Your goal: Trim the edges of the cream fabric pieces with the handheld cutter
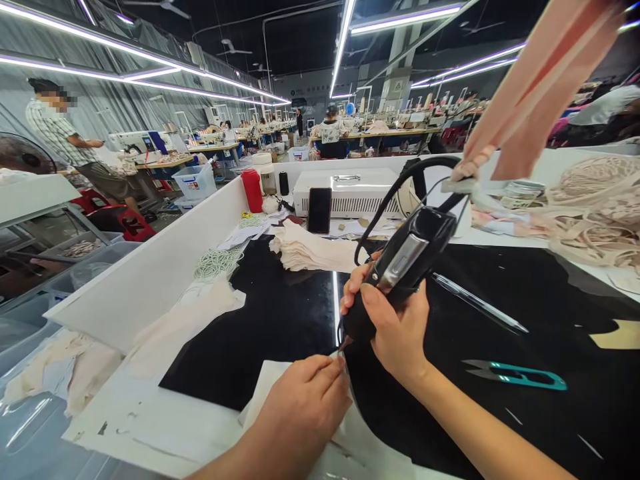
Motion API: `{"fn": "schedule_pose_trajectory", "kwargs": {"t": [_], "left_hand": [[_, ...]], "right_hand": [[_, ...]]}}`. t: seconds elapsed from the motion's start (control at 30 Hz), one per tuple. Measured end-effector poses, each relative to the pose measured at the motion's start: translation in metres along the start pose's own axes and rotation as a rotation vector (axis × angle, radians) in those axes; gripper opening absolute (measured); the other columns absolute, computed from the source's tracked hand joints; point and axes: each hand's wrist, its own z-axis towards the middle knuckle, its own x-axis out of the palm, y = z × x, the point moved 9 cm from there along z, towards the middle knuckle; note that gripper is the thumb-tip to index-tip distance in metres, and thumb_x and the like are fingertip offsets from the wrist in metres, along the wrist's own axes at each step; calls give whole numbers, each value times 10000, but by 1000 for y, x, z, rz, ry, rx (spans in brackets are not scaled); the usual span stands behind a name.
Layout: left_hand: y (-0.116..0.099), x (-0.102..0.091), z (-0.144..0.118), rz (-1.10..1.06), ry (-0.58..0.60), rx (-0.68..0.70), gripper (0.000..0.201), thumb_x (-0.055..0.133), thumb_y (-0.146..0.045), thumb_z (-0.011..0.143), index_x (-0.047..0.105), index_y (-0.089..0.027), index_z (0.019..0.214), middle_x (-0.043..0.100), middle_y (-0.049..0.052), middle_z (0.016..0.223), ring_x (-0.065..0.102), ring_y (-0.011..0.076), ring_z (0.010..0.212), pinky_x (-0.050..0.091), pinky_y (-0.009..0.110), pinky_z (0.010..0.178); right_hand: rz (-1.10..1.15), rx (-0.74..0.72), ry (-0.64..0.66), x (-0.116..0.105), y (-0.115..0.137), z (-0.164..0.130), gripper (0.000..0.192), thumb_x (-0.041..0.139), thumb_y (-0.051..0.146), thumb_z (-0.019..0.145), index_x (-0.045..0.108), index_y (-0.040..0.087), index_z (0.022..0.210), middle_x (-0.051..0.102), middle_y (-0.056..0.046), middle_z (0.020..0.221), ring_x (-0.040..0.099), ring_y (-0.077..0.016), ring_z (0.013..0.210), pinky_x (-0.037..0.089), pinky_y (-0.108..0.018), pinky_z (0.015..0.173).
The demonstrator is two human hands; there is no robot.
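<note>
My right hand [400,333] is wrapped round a black corded hand tool [425,243] with a silver panel on its side. The tool leans over the black sheet [215,360] on the table, and its narrow lower tip comes down at my left fingertips. Fingers pinched together, my left hand [305,400] grips the edge of a pale fabric piece [265,383], much of which is hidden under the hand. To the right of my right hand lie a clear pen [480,303] and teal thread snips [525,377].
Pale cut pieces lie in a stack [320,250] behind the tool, near an upright phone [319,210] and a white vented box [350,190]. Pink strips [530,87] hang at upper right above beige bundled strips [595,207]. A white side wall [165,240] edges the left; a person [65,127] stands beyond.
</note>
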Motion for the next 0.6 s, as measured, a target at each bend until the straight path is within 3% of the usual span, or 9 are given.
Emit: {"fn": "schedule_pose_trajectory", "kwargs": {"t": [0.6], "left_hand": [[3, 8, -5, -58, 55, -34, 236, 431, -76, 1109, 663, -80, 1146, 791, 92, 1105, 761, 163, 1094, 591, 289, 1034]], "right_hand": [[32, 8, 24, 8, 0, -4, 284, 735, 219, 906, 527, 291, 1086, 668, 78, 805, 604, -115, 558, 553, -285, 549]]}}
